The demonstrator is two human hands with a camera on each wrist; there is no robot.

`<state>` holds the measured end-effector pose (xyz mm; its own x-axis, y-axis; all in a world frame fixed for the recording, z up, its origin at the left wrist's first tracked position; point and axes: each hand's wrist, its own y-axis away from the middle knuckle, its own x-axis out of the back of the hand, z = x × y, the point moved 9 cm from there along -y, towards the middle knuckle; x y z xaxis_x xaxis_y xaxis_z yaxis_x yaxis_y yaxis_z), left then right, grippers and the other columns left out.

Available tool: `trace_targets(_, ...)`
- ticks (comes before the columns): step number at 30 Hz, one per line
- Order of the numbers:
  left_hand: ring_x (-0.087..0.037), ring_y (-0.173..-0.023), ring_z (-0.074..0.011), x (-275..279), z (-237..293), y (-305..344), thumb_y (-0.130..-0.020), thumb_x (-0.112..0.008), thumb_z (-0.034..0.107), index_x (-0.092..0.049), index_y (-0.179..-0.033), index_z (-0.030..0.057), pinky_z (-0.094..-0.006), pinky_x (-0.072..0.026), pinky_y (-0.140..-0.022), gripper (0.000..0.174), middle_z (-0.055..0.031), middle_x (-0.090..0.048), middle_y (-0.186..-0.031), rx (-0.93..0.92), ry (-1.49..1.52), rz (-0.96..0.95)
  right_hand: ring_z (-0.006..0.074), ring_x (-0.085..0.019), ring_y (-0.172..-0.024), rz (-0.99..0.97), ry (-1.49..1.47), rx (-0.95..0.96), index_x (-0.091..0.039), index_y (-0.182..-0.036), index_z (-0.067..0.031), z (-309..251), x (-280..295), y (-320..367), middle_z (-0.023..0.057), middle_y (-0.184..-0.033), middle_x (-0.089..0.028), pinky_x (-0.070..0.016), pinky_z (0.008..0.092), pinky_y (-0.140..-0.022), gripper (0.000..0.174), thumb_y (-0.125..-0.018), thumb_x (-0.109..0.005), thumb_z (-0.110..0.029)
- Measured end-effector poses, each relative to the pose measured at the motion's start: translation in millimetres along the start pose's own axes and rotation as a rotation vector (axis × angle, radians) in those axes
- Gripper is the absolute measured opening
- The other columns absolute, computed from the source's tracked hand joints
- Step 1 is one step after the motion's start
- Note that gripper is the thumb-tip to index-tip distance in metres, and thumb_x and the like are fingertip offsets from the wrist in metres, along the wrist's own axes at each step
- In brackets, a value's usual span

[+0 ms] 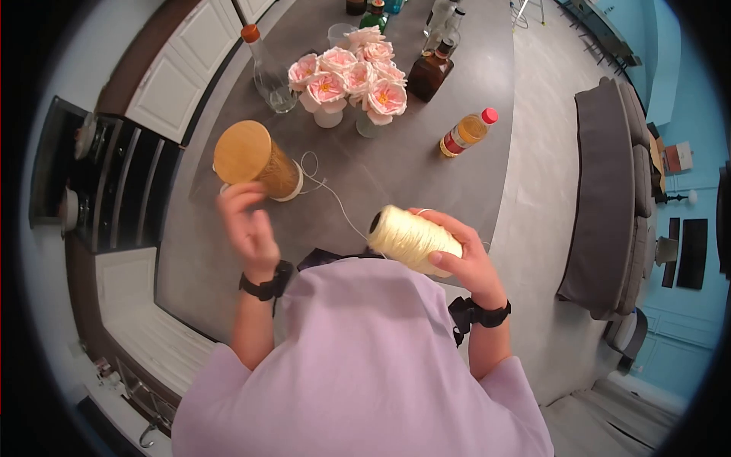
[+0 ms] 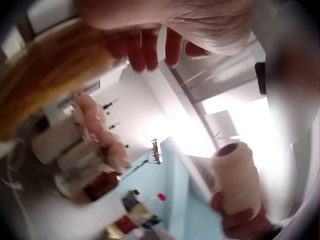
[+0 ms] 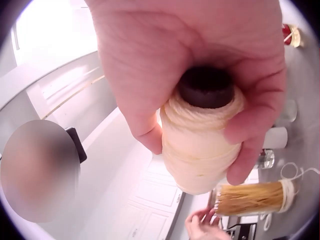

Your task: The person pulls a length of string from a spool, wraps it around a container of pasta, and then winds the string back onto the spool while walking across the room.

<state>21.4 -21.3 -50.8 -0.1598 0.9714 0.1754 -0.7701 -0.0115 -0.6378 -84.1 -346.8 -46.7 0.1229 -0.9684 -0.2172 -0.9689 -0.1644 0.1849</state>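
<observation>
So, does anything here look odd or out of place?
The string: unusually for a pasta jar, it is wrapped round the base, then straggles over the tabletop toward the spool in the right hand. I see nothing spilled.

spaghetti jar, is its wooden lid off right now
No, in the head view the round wooden lid sits on top of the spaghetti jar.

Readable text: none | bottle (image 1: 474, 129) label (image 1: 455, 142): too small to read | numbers, signs: none legible
</observation>
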Motion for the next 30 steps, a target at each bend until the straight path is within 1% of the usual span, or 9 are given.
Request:
trace_targets(2, -0.066, -0.096, -0.0221, -59, 24, -6, -0.102, -0.052, 0.010, -0.071, -0.099, 0.0018, -0.0349, -0.0528, -0.087, 0.020, -0.0139, -0.071, -0.112, 0.234, 0.342, -0.259, 0.0220, -0.059, -0.139, -0.096, -0.024, -0.052, -0.059, -0.150, 0.0001, -1, -15, -4, 0.0110, -0.157, -0.060, -0.0466, 0.0380, -0.117, 0.060, -0.094, -0.075, -0.013)
trace_targets(4, -0.068, -0.090, -0.0239, -93, 65, -17, -0.101, -0.056, 0.009, -0.071, -0.095, 0.0023, -0.0363, -0.0546, -0.078, 0.018, -0.0155, -0.072, -0.110, -0.069, 0.317, -0.397, 0.0225, -0.059, -0.140, -0.323, -0.052, -0.120, -0.059, -0.151, 0.0007, -2, -43, -8, 0.0114, -0.157, -0.060, -0.0462, 0.0385, -0.118, 0.061, -0.094, -0.075, -0.014)
trace_targets(8, -0.069, -0.096, -0.0261, -157, 61, -1, -0.115, -0.044, 0.047, -0.070, -0.113, -0.0014, -0.0367, -0.0528, -0.090, 0.055, -0.0141, -0.074, -0.107, 0.421, 0.993, -0.492, 0.0250, -0.058, -0.141, -0.465, -0.133, -0.135, -0.057, -0.153, 0.0010, -13, -63, 2, 0.0126, -0.156, -0.060, -0.0441, 0.0401, -0.120, 0.068, -0.092, -0.078, -0.021)
trace_targets(11, -0.070, -0.094, -0.0236, -191, 91, 17, -0.115, -0.040, 0.059, -0.067, -0.121, -0.0024, -0.0347, -0.0521, -0.091, 0.067, -0.0121, -0.074, -0.103, 0.471, 1.136, -0.722, 0.0321, -0.058, -0.143, -0.484, -0.187, -0.186, -0.059, -0.150, 0.0040, -16, -69, 7, 0.0188, -0.157, -0.058, -0.0452, 0.0427, -0.119, 0.073, -0.087, -0.082, -0.025)
trace_targets(14, -0.068, -0.089, -0.0172, -199, 80, 38, -0.114, -0.048, 0.054, -0.070, -0.113, -0.0010, -0.0330, -0.0519, -0.085, 0.059, -0.0082, -0.074, -0.097, 0.671, 1.077, -1.191, 0.0307, -0.061, -0.138, -0.440, -0.051, -0.093, -0.060, -0.149, 0.0052, -29, -60, 11, 0.0179, -0.152, -0.062, -0.0466, 0.0415, -0.117, 0.073, -0.086, -0.083, -0.025)
trace_targets(17, -0.062, -0.075, -0.0088, -185, 70, 17, -0.114, -0.057, 0.039, -0.071, -0.101, -0.0004, -0.0283, -0.0507, -0.076, 0.044, -0.0022, -0.069, -0.082, 0.383, 0.717, -1.253, 0.0274, -0.067, -0.128, -0.297, -0.005, -0.150, -0.062, -0.147, 0.0055, -38, -37, 22, 0.0160, -0.143, -0.068, -0.0503, 0.0387, -0.112, 0.072, -0.084, -0.083, -0.023)
trace_targets(20, -0.058, -0.077, -0.0044, -164, 66, 12, -0.109, -0.065, 0.022, -0.071, -0.096, 0.0004, -0.0251, -0.0484, -0.074, 0.026, -0.0003, -0.069, -0.083, 0.599, 0.484, -1.454, 0.0223, -0.072, -0.114, -0.215, 0.295, -0.102, -0.064, -0.146, 0.0019, -43, -13, 29, 0.0131, -0.135, -0.073, -0.0552, 0.0358, -0.101, 0.067, -0.084, -0.081, -0.017)
trace_targets(24, -0.053, -0.075, -0.0024, -156, 62, -8, -0.110, -0.064, 0.015, -0.069, -0.093, -0.0001, -0.0244, -0.0463, -0.067, 0.023, 0.0038, -0.064, -0.082, 0.633, 0.708, -1.102, 0.0276, -0.076, -0.102, 0.050, 0.891, 0.079, -0.070, -0.143, -0.0102, -65, 0, 28, 0.0102, -0.119, -0.076, -0.0601, 0.0383, -0.089, 0.070, -0.075, -0.083, -0.016)
trace_targets(30, -0.049, -0.065, -0.0047, -151, 91, -1, -0.110, -0.065, 0.013, -0.070, -0.092, 0.0002, -0.0261, -0.0413, -0.059, 0.022, 0.0037, -0.061, -0.073, 0.615, 0.541, -0.920, 0.0298, -0.075, -0.104, 0.286, 0.963, 0.007, -0.068, -0.143, -0.0030, -55, 3, 22, 0.0149, -0.119, -0.075, -0.0592, 0.0387, -0.092, 0.069, -0.076, -0.082, -0.011)
